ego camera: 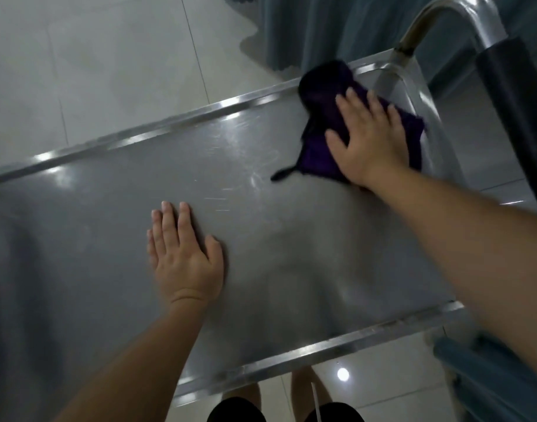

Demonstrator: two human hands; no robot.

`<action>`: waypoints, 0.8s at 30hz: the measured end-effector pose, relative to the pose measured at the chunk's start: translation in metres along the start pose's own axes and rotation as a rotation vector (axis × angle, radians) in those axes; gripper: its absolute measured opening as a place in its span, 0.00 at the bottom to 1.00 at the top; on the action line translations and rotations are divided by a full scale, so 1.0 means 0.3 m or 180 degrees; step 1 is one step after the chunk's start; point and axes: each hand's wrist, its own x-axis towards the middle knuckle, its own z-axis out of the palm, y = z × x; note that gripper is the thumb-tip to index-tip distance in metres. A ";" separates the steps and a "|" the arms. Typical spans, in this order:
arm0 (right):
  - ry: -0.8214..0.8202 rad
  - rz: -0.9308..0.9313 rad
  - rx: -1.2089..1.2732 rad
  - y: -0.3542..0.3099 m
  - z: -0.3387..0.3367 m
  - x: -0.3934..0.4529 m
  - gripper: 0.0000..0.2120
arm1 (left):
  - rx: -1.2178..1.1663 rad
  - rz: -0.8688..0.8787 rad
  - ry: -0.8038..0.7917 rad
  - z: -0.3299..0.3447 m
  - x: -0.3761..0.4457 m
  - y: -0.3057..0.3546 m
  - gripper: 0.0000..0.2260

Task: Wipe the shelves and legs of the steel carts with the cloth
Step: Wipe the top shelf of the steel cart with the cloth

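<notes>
Your right hand presses the cloth flat, fingers straight, at the shelf's far right corner; the unwiped length runs leftward, where your left hand rests flat, holding nothing.

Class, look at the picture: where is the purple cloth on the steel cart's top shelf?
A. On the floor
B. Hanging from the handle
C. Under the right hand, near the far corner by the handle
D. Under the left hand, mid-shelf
C: the right hand lies flat on the purple cloth near the shelf's far corner by the handle, while the left hand rests on bare steel.
</notes>
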 end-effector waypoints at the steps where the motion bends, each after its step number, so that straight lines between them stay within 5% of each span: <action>1: 0.0029 0.0065 0.0010 -0.011 -0.014 0.071 0.36 | 0.0002 -0.0005 -0.0001 0.001 0.001 0.000 0.33; 8: 0.0096 0.0151 0.0098 -0.062 -0.017 0.176 0.38 | 0.0024 -0.0057 -0.0036 -0.003 0.008 0.002 0.32; 24: -0.0469 -0.1519 -0.0183 -0.035 0.176 -0.913 0.35 | -0.0062 -0.0087 -0.0316 -0.048 -0.011 0.022 0.32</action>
